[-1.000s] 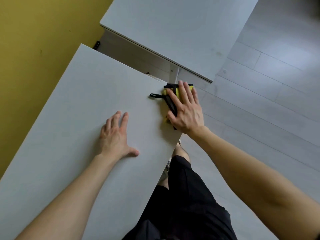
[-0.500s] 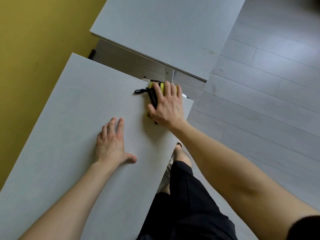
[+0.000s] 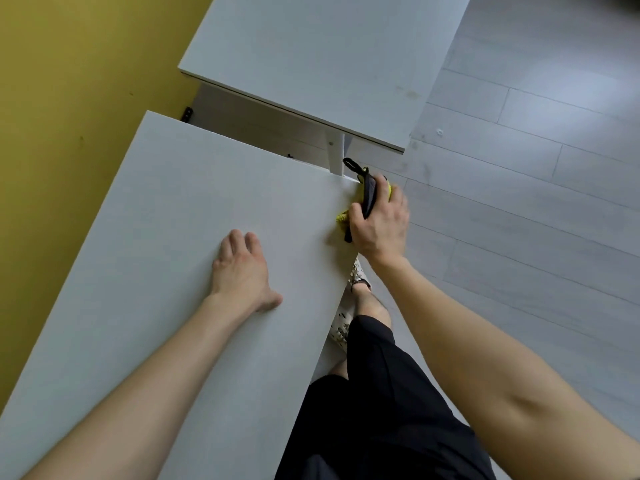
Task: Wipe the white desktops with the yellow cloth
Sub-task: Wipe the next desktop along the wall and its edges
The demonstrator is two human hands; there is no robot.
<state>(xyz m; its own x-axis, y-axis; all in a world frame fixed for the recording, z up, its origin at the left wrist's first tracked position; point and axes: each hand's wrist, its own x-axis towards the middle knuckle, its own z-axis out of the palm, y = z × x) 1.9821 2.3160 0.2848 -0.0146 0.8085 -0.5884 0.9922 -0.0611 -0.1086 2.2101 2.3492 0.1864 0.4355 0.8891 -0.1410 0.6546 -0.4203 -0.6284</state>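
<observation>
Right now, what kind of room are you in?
Probably an office or classroom: a near white desktop and a far white desktop stand in a row along a yellow wall, on a grey plank floor.

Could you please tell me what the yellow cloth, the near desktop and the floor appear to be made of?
The yellow cloth: soft, fluffy fabric, probably microfibre; its fuzzy edge shows beside the right hand. The near desktop: likely laminated board, matt white with faint grain lines. The floor: pale grey planks, laminate or vinyl by their seams, with a slight sheen.
</observation>
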